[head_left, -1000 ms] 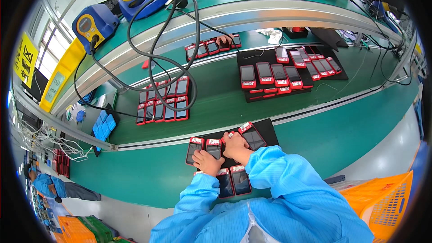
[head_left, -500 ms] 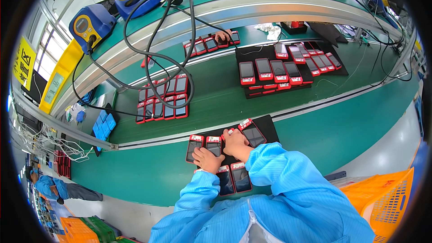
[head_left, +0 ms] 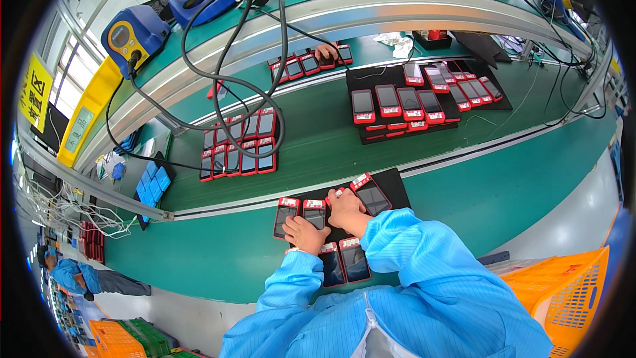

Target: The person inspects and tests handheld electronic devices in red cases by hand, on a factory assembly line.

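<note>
My left hand (head_left: 306,234) lies with its fingers spread over the lower ends of two upright red-framed handheld devices, a left one (head_left: 286,212) and a right one (head_left: 314,209). My right hand (head_left: 348,213) has its fingers curled over the top of another red-framed device (head_left: 338,193), mostly hidden under the hand. Beside its fingertips a tilted device (head_left: 371,193) rests on a black mat (head_left: 396,189). Nearer to me, below my hands, two more devices with dark screens (head_left: 355,262) lie side by side. Another red edge shows at my left wrist.
Across the green belt, two rows of devices (head_left: 249,159) lie left and stacked ones (head_left: 409,103) right. Another person's hand (head_left: 324,52) touches devices at the back. Black cables (head_left: 283,59) hang from the overhead shelf. Blue pieces (head_left: 153,184) lie left; an orange crate (head_left: 563,292) stands right.
</note>
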A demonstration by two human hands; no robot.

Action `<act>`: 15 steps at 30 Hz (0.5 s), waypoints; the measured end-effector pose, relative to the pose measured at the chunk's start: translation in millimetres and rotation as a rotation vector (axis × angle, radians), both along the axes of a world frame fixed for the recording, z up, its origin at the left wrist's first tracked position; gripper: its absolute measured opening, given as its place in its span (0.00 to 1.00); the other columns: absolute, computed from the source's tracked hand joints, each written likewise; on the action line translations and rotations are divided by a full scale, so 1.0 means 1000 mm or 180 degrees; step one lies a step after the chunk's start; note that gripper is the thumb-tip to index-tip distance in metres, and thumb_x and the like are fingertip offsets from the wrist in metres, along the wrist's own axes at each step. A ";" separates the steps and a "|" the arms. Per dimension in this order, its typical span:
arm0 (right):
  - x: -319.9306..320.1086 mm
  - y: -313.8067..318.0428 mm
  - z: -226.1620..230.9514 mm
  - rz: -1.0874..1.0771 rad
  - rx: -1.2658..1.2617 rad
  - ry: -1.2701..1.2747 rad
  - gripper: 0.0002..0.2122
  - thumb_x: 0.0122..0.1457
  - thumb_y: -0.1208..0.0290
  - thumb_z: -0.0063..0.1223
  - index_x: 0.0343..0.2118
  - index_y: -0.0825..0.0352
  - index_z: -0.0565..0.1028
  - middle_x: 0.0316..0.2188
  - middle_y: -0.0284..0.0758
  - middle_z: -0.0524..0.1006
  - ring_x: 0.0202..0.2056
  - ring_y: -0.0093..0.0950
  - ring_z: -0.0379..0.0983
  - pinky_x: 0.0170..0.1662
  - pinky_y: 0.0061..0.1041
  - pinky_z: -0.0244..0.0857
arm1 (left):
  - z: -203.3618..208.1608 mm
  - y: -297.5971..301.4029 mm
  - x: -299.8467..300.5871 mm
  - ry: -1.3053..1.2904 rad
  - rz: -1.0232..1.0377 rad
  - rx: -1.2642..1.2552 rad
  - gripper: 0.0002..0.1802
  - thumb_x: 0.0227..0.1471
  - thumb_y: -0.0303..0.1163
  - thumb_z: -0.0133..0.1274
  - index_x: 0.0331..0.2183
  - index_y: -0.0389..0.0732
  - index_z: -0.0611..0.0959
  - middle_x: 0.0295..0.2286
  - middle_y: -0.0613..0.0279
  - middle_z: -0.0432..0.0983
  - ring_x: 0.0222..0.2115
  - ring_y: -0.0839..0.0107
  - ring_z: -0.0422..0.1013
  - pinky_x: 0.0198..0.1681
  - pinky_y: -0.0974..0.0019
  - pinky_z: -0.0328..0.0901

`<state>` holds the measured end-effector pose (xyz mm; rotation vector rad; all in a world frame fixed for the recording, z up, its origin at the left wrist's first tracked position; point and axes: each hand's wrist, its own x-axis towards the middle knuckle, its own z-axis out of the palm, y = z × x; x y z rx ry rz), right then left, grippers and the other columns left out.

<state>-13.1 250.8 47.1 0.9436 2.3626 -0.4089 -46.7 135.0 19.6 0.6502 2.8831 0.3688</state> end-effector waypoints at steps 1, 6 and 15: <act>-0.001 0.002 0.000 0.0002 0.0000 -0.0012 0.43 0.40 0.56 0.55 0.58 0.57 0.44 0.46 0.49 0.59 0.40 0.44 0.67 0.24 0.41 0.67 | 0.001 0.002 -0.001 -0.0045 -0.0005 -0.0005 0.47 0.20 0.44 0.65 0.41 0.28 0.62 0.49 0.47 0.49 0.48 0.49 0.47 0.49 0.50 0.47; -0.005 0.005 0.002 0.0000 0.0025 -0.0011 0.42 0.40 0.57 0.55 0.58 0.58 0.44 0.45 0.49 0.60 0.40 0.43 0.67 0.23 0.41 0.67 | 0.005 0.006 -0.004 -0.0069 0.0012 -0.0023 0.46 0.21 0.43 0.65 0.41 0.28 0.62 0.49 0.47 0.49 0.49 0.49 0.47 0.49 0.50 0.46; 0.010 -0.007 -0.011 -0.0227 -0.0320 0.0347 0.41 0.41 0.57 0.55 0.58 0.56 0.46 0.47 0.53 0.56 0.49 0.50 0.57 0.32 0.52 0.65 | -0.015 -0.009 0.003 -0.0126 0.0035 -0.0059 0.49 0.20 0.47 0.64 0.42 0.29 0.61 0.49 0.44 0.48 0.51 0.47 0.44 0.52 0.47 0.40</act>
